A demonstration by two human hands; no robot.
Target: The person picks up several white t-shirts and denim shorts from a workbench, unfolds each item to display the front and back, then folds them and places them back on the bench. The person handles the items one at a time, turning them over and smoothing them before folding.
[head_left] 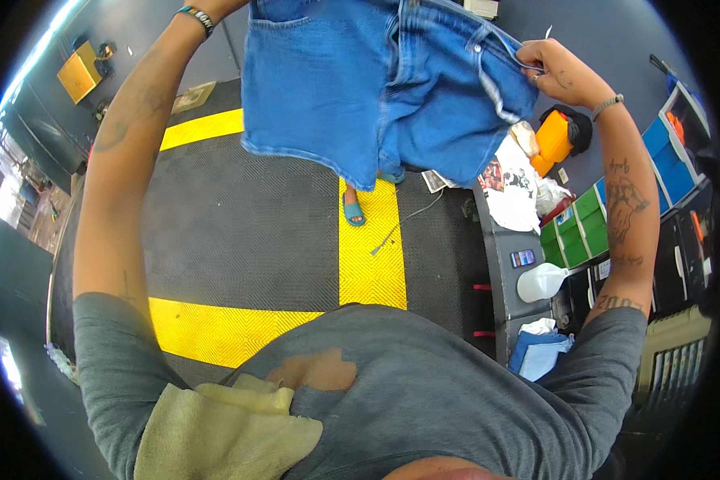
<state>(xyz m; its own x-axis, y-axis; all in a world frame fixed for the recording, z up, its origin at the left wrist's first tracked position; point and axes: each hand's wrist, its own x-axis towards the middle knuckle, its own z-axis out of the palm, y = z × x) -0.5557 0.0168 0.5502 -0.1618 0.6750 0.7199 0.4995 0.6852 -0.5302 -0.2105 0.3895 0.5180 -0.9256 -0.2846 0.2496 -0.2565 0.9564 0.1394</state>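
Blue denim shorts (316, 92) hang upright in midair, spread wide, lightly creased, hems downward.

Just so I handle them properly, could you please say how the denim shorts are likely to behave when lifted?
The denim shorts would probably flop, as they hang in soft folds. Their stitched hem may add slight stiffness. With the right hand gripping one upper side, that side would likely sag if released.

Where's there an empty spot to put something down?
Most room: the black mat inside the yellow stripes, below the shorts. The counter has just a thin bare strip left of the phone and jug. It's crowded at the far end with white cloth, and nearer with folded cloths.
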